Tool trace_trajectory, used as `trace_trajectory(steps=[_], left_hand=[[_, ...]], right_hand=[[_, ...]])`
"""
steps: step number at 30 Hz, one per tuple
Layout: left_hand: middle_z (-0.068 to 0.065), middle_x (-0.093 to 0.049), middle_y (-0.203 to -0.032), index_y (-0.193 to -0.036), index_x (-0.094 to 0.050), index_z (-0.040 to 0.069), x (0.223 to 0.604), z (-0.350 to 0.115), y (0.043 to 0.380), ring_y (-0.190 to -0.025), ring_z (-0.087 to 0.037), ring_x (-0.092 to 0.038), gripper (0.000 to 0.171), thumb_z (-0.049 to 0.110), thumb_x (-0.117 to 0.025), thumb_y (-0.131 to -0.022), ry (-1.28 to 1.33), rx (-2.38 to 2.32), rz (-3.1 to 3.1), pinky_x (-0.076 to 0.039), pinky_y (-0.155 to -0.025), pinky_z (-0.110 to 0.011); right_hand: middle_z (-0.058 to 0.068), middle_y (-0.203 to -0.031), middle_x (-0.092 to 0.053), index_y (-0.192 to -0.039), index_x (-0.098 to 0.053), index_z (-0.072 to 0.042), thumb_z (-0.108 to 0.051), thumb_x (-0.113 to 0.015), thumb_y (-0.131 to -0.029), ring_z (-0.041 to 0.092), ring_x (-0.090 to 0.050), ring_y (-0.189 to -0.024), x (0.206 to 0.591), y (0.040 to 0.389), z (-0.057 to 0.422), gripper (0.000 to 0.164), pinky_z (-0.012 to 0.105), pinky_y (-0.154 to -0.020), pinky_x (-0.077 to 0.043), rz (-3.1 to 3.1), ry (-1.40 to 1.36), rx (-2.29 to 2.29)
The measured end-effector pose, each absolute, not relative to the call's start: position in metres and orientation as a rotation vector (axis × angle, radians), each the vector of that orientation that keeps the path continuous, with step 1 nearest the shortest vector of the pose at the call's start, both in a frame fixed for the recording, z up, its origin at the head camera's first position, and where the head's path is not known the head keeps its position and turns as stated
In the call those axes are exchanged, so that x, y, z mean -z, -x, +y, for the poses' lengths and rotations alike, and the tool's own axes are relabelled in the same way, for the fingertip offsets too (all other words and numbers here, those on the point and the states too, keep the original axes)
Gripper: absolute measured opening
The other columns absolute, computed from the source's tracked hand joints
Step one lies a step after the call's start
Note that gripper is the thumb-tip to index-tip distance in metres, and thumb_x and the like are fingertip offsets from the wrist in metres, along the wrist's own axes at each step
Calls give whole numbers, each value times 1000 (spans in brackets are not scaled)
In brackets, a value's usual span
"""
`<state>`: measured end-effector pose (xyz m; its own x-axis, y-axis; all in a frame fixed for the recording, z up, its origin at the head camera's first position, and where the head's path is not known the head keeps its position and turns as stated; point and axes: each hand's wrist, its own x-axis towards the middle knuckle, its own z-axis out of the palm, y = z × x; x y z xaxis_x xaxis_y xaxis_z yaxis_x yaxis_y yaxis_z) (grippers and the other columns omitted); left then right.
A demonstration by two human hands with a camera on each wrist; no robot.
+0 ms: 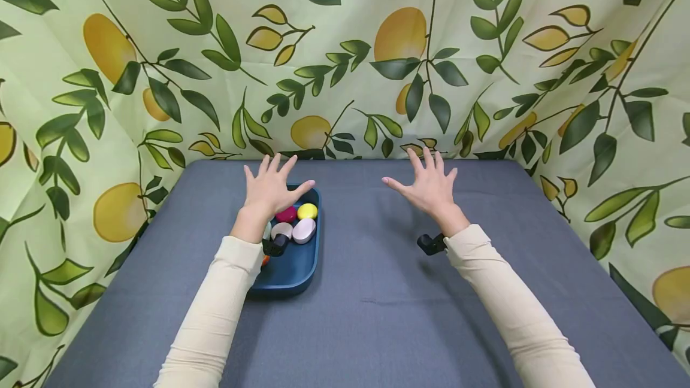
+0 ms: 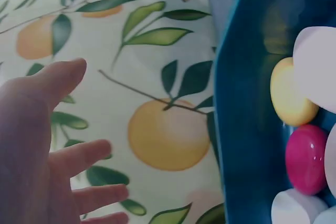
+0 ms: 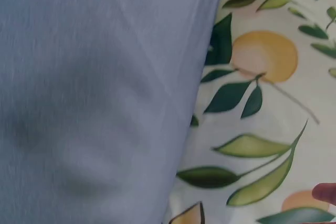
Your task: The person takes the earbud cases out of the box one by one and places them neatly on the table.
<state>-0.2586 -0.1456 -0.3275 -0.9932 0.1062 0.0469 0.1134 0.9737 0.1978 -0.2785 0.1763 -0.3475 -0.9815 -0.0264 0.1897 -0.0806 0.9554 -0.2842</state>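
Note:
My left hand (image 1: 268, 191) is held up over a blue tray (image 1: 291, 287), fingers spread and straight, holding nothing. Inside the tray lie several smooth, egg-like pieces: a yellow one (image 1: 307, 211), a dark pink one (image 1: 287, 214), a pale pinkish-white one (image 1: 304, 230) and others partly hidden by the left wrist. The left wrist view shows the yellow piece (image 2: 292, 94) and the pink piece (image 2: 307, 159) close to the tray wall (image 2: 224, 129). To the right, my right hand (image 1: 429, 189) hovers above the table with its fingers spread, touching nothing. In the right wrist view only a fingertip shows.
A grey-blue cloth covers the table (image 1: 372, 316). Behind it and at both sides hangs a curtain (image 1: 345, 52) with leaves and yellow fruit printed on it. Black wrist cameras sit below each wrist, the right camera (image 1: 431, 244) being over bare cloth.

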Motion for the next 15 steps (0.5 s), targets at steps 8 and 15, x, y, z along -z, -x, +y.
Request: trace_trajectory(steps=[8,15], left_hand=[[-19,-30,-157,-151,-32,20,320,-169,229,-145,-43,-26,68,58,-43,-95,267,462,-3098,-15,-116,-67],[-21,-36,-154,-149,-37,16,321,-201,204,-142,-44,-31,66,55,-45,-96,285,665,-3163,-28,-111,-65]], right_hand=[[19,-155,-33,-149,-34,-12,-61,-55,-89,41,-31,-142,349,263,157,81,61,-109,-33,-2896,-259,-696],[18,-146,-47,-143,-42,-6,-41,-59,-94,35,-45,-136,362,247,132,64,52,-107,-42,-2852,-482,-1152]])
